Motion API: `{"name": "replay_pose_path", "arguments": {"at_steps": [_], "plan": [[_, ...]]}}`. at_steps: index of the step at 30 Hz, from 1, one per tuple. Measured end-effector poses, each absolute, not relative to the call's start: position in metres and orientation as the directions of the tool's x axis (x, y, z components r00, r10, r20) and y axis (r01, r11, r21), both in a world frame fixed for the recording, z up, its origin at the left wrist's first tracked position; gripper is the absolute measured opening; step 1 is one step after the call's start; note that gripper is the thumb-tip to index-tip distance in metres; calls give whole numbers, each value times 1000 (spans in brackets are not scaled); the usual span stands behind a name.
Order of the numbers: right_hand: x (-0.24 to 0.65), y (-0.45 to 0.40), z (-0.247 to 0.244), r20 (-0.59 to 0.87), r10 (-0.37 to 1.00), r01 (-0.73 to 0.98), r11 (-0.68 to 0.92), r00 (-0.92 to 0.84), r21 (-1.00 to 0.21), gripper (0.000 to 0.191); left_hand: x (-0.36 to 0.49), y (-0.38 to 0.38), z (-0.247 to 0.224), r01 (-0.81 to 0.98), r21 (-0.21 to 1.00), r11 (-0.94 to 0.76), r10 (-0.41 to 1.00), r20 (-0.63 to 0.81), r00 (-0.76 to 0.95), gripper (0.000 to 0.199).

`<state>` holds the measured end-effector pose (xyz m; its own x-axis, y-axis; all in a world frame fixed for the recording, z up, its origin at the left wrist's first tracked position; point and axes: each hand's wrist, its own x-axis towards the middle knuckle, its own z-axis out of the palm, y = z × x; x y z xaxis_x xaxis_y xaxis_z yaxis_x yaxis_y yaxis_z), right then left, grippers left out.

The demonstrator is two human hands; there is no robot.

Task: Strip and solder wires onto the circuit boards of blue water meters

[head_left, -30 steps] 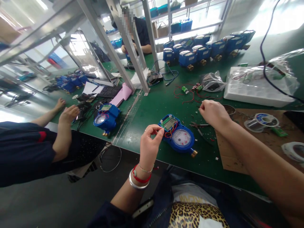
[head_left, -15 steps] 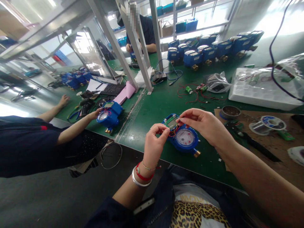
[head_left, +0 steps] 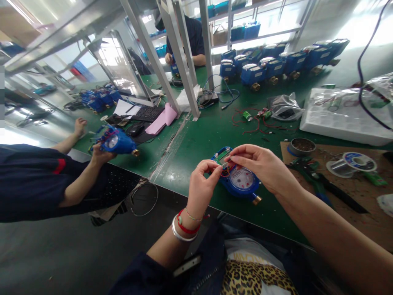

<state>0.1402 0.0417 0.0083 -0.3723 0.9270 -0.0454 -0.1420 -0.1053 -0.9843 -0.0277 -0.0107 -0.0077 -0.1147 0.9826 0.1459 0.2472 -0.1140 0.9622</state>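
Note:
A blue water meter [head_left: 238, 192] with a round dial [head_left: 241, 178] and a brass fitting [head_left: 257, 200] lies on the green bench before me. Its upper housing is uncovered, baring a green circuit board [head_left: 221, 155] and red and yellow wires. Over this housing, my left hand [head_left: 205, 176] pinches one end of a thin, pale wire [head_left: 225, 164] between thumb and forefinger. From the other side my right hand [head_left: 252, 160] is closed in a pinch on the same strand. My fingertips are close together and partly cover the wires and board.
To the right are a cutting tool [head_left: 316, 174], a solder spool [head_left: 353, 164] and a round tin [head_left: 302, 146] on a brown board. A white foam tray [head_left: 344, 119] lies behind. Several blue meters [head_left: 253, 73] line the back. At left, a co-worker's hand [head_left: 100, 155] holds another meter [head_left: 119, 142].
My hands have drawn slightly closer over the housing, and the pale strand now shows between them. The co-worker at left has lifted and tilted their meter, moving it left.

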Motion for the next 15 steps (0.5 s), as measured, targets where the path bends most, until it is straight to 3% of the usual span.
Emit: {"name": "replay_pose_path", "arguments": {"at_steps": [15], "plan": [[137,41,7,-32,930,-106,-76,-365,-991,20,-28,-11,-10,237,964,-123,980,156,-125,16]]}}
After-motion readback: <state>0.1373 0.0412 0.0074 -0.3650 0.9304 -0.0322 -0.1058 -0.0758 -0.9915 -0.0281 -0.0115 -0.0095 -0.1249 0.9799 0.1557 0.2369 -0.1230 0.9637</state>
